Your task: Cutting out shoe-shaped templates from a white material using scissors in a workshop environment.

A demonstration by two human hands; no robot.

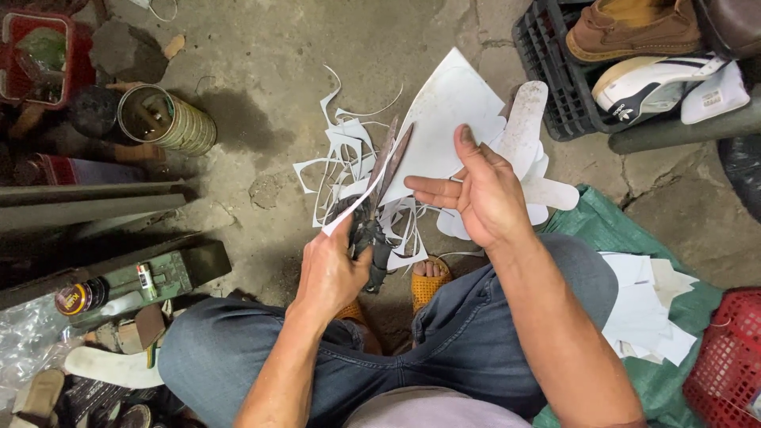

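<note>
1. The left hand (331,273) is closed around the handles of the scissors (379,190); the handles are mostly hidden inside the fist.
2. The right hand (476,194) pinches the white sheet (444,119), thumb on top, fingers partly behind it.
3. White offcuts (341,170) lie on the floor (261,47) beyond.

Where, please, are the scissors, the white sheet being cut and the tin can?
scissors (386,162), head view, on the blades.
white sheet (448,119), head view, on its bare middle.
tin can (170,120), head view, on its ribbed side.
</note>
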